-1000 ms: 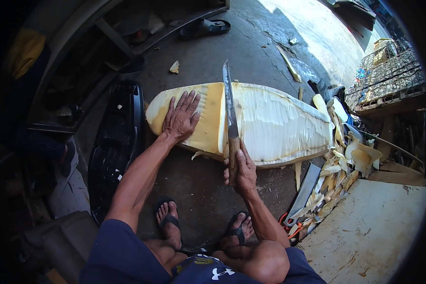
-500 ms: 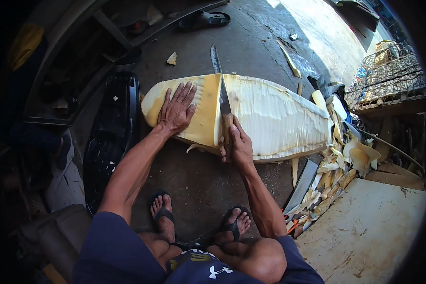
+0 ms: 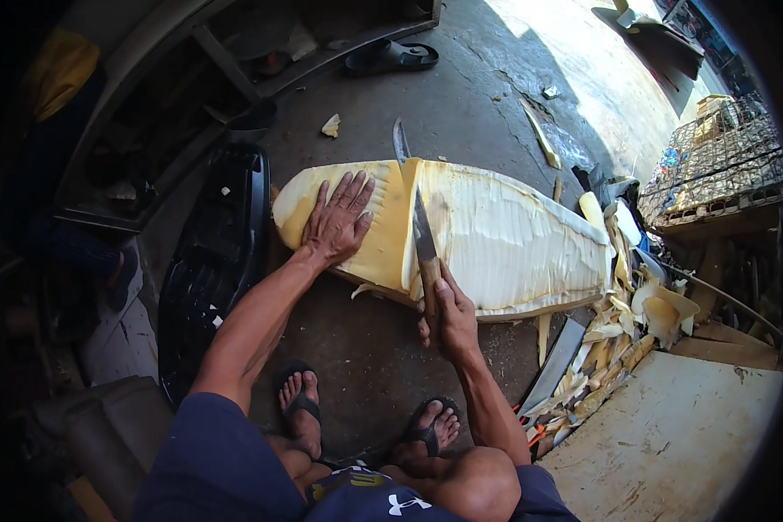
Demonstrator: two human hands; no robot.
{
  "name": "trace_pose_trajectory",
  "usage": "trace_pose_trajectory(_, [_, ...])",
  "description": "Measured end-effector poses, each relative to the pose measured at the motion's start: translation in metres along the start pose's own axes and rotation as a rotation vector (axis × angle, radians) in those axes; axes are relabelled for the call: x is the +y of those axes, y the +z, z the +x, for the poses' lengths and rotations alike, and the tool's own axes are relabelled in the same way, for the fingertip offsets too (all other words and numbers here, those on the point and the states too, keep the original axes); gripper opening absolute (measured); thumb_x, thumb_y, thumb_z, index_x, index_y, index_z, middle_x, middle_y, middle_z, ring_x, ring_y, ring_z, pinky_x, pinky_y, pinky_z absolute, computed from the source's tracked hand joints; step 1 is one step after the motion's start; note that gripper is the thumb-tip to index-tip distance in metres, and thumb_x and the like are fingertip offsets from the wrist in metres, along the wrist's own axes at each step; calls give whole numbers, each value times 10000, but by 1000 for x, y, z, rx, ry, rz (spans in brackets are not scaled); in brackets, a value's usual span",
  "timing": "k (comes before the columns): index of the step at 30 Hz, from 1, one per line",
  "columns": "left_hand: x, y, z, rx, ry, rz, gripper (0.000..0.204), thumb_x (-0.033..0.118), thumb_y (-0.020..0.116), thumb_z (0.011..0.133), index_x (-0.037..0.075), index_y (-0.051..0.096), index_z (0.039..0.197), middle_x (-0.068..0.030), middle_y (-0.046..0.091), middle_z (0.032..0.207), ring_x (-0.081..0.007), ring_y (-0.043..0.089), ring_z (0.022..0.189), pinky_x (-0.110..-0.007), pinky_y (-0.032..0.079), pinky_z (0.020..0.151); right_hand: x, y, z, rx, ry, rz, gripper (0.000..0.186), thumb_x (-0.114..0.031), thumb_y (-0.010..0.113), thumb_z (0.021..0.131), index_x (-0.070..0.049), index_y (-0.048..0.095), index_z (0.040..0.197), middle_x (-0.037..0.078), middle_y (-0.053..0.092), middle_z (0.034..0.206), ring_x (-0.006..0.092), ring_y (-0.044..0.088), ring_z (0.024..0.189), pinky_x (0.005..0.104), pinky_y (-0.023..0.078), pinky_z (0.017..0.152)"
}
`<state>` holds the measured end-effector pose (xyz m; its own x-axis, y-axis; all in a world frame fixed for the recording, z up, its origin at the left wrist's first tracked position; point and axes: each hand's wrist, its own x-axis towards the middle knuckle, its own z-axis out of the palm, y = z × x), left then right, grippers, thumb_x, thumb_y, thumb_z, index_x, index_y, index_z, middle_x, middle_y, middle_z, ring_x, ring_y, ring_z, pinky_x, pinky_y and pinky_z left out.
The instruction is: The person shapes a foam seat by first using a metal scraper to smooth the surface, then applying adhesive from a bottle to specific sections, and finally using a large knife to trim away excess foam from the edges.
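**Long knife set across a shaped foam block, one hand pressing, one gripping**

The foam block (image 3: 518,248) lies lengthwise across the floor (image 3: 370,348), directly before the person I am watching. Its left part is yellow and rounded at the end; its right part is whiter, with a rippled, pared surface. A raised step separates the two.

The left hand (image 3: 335,228) rests palm down on the yellow part, its fingers extended, slightly spread and grasping nothing. The right hand (image 3: 455,317), near the block's closer edge, has its fingers wrapped round the wooden handle of a knife (image 3: 424,233). The blade slants away from the person along the step; a middle portion is hidden by the foam, and the curved tip shows past the far edge.

Surroundings: to the left of the block stands a black plastic shell (image 3: 213,270) dotted with pale crumbs. Beyond the block lie a small foam scrap (image 3: 331,126), a dark sandal (image 3: 391,58) and a long pale strip (image 3: 541,135). On the right, a broad grey blade (image 3: 555,367) lies beside a heap of shavings (image 3: 596,374), which borders a pale, stained board (image 3: 670,435). A wire cage (image 3: 713,165) stands farther off, on the same side.
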<state>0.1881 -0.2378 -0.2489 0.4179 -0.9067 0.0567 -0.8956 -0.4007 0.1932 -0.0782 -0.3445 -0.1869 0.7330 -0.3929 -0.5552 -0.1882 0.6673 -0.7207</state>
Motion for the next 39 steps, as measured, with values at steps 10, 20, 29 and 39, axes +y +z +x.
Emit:
trace_pose_trajectory(10, [12, -4, -4, -33, -4, -49, 636, 384, 382, 1045, 135, 286, 1623, -99, 240, 1695, -316, 203, 1564, -535, 84, 1263, -2, 5, -9, 43, 6, -55, 561, -307, 414, 1111, -161, 261, 1632, 66, 583, 791, 151, 549, 457, 292, 464, 385])
trace_pose_trajectory(20, [4, -8, 0, 18, -3, -39, 616, 397, 361, 1062, 144, 294, 1619, -93, 258, 1688, -308, 219, 1558, -546, 91, 1264, -7, 8, 1, 28, 3, -127, 554, -298, 444, 1101, -165, 304, 1620, 59, 586, 794, 142, 550, 471, 288, 461, 391])
trace_pose_trajectory(29, [-1, -1, 3, 19, -14, -115, 673, 449, 359, 1064, 93, 252, 1625, -123, 222, 1696, -323, 200, 1565, -540, 95, 1263, 3, 4, -14, 27, 6, -127, 537, -287, 446, 1100, -163, 333, 1610, 71, 592, 774, 157, 540, 450, 294, 459, 400])
trace_pose_trajectory(39, [-7, -2, 1, 91, -72, -239, 706, 396, 406, 1067, 27, 187, 1626, -201, 183, 1690, -363, 182, 1564, -513, 106, 1268, 13, 5, -36, 11, 29, -174, 544, -284, 445, 1103, -167, 314, 1618, 58, 611, 798, 128, 568, 494, 271, 471, 432])
